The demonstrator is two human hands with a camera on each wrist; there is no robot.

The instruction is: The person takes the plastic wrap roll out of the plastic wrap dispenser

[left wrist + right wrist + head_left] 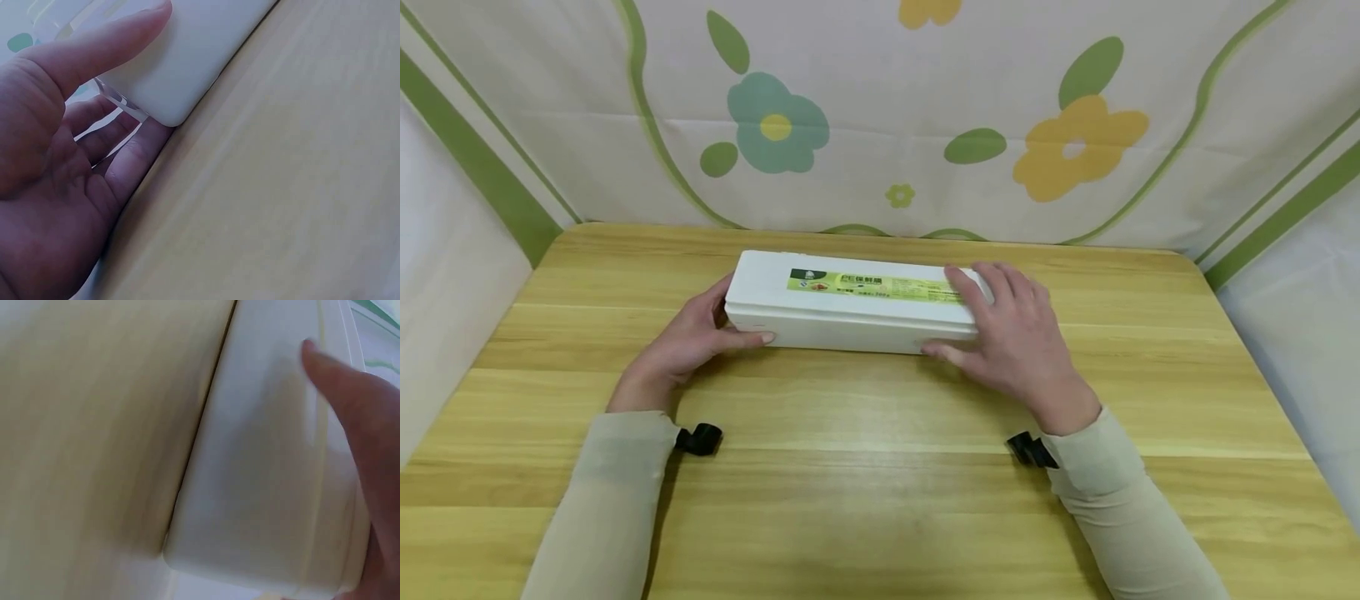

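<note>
A long white cling film box (842, 327) with a yellow-green label (880, 286) on its lid lies across the back half of the table. At its left end my left hand (688, 337) holds it, thumb along the front face and fingers behind the end. My right hand (1018, 333) grips the right part, with the fingers over the lid and the thumb low on the front. In the left wrist view, the fingers (134, 150) reach around the rounded corner. The right wrist view has the thumb (331, 372) against the box's side (250, 469).
The wooden table (865, 500) extends toward me and to both sides of the box. Behind it hangs a white curtain (880, 100) with printed flowers and green leaves. Black straps (700, 439) stick out at both sleeve cuffs.
</note>
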